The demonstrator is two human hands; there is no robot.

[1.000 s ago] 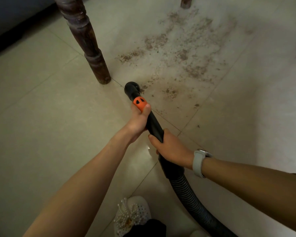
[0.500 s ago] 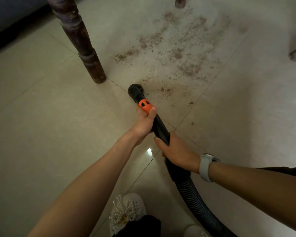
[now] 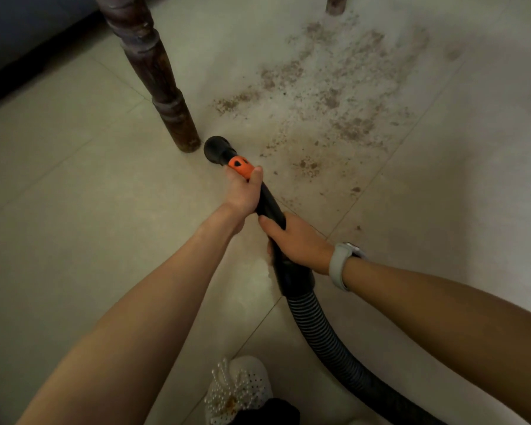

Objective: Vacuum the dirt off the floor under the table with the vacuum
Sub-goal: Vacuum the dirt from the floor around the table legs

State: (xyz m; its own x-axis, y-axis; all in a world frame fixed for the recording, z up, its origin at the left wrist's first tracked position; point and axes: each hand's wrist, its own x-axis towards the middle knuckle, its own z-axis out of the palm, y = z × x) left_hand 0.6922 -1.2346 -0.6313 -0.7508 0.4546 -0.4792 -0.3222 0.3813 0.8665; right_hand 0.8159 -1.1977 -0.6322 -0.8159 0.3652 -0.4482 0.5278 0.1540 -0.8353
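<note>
1. The vacuum nozzle [image 3: 216, 149] sits on the floor [image 3: 74, 210] just beside the turned table leg [image 3: 157, 75].
2. Both hands grasp its black tube: left hand [image 3: 244, 191] by the orange collar [image 3: 240, 166], right hand [image 3: 298, 240] lower.
3. Dirt [image 3: 328, 96] lies scattered beyond.

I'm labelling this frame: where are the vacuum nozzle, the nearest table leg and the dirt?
vacuum nozzle [image 3: 217, 149], head view, its round black head.
table leg [image 3: 154, 72], head view, mid-shaft of the turned wood.
dirt [image 3: 350, 125], head view, a dense brown patch.
</note>
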